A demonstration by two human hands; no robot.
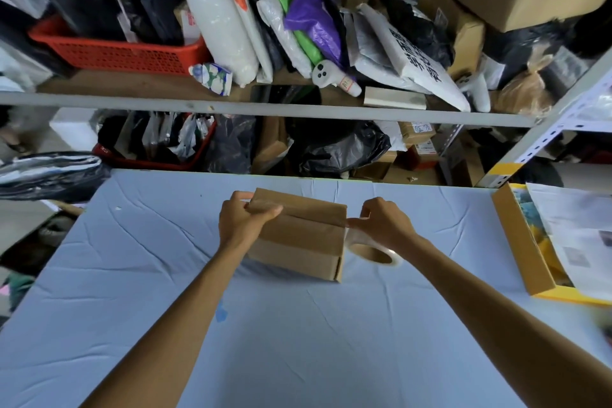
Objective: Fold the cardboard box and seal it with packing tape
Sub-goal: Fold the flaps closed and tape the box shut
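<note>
Brown cardboard box (298,235) on the counter (298,341), close to the far edge, about midway between left and right. Flat plain sides, sharp corners, top flaps folded down with a seam across the top. Long side running left to right, right end turned a little nearer. Left hand (243,220) at the box's left end, curled over the top edge and gripping it, arm stretched straight out. Right hand (381,222) at the right end of the seam, bent at the knuckles, pinching a strip of clear tape by the top corner, arm also reaching forward. Roll of packing tape (374,250) just beside the box's right side, under that hand, shiny and see-through with a brown ring inside, hole facing up. Hard to tell whether resting on the counter or hanging. Soft light-blue cloth over the counter, full of creases. Off to the right, an open yellow-edged cardboard tray (520,242) with printed papers (576,235) in it. Behind the counter, a grey metal shelf (265,108) stuffed with plastic bags, a red basket (126,53) with holes, and more brown boxes.
</note>
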